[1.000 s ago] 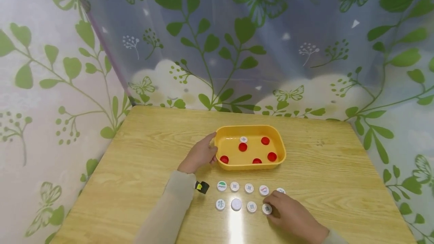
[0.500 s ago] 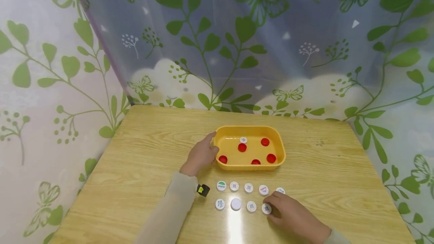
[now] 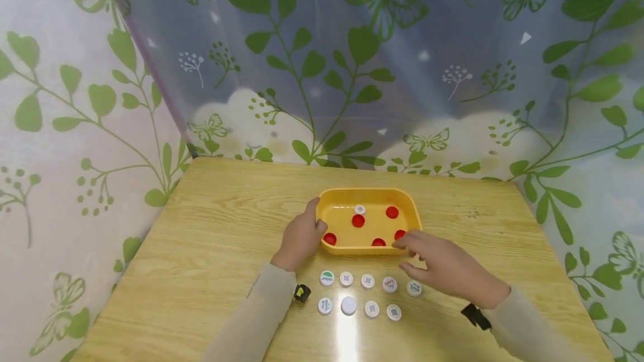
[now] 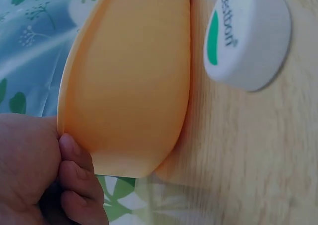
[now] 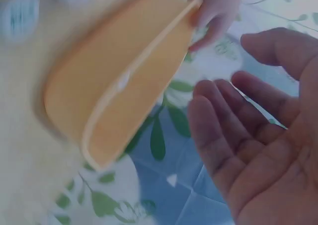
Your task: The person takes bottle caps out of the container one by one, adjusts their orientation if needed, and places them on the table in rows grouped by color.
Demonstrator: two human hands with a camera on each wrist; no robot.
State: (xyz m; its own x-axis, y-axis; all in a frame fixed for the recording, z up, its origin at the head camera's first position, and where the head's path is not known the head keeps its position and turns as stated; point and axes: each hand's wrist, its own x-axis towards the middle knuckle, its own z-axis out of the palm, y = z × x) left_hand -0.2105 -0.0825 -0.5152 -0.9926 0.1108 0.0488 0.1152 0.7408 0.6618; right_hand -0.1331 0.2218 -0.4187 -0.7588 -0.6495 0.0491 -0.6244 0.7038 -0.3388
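A yellow plastic tray (image 3: 336, 251) stands on the table with several red bottle caps (image 3: 358, 220) and one white cap (image 3: 360, 209) inside. My left hand (image 3: 300, 234) grips its left end; in the left wrist view the fingers (image 4: 82, 180) curl at the rim. Over the tray's front right corner is my right hand (image 3: 443, 261), its fingers loosely bent; the right wrist view shows nothing in the palm. In front of the tray several white bottle caps (image 3: 368, 281) lie in two rows. One of them, with green print, appears large as a white cap (image 4: 248, 38) in the left wrist view.
The wooden table (image 3: 226, 211) meets a leaf-patterned curtain (image 3: 322, 99) at the back and sides. Black wrist straps (image 3: 476, 316) sit on both arms. Light glares on the tabletop below the front row of caps.
My right hand has left the rightmost cap of the front row and moved up to the tray's right corner; that cap stays on the table. The left hand stays at the tray.
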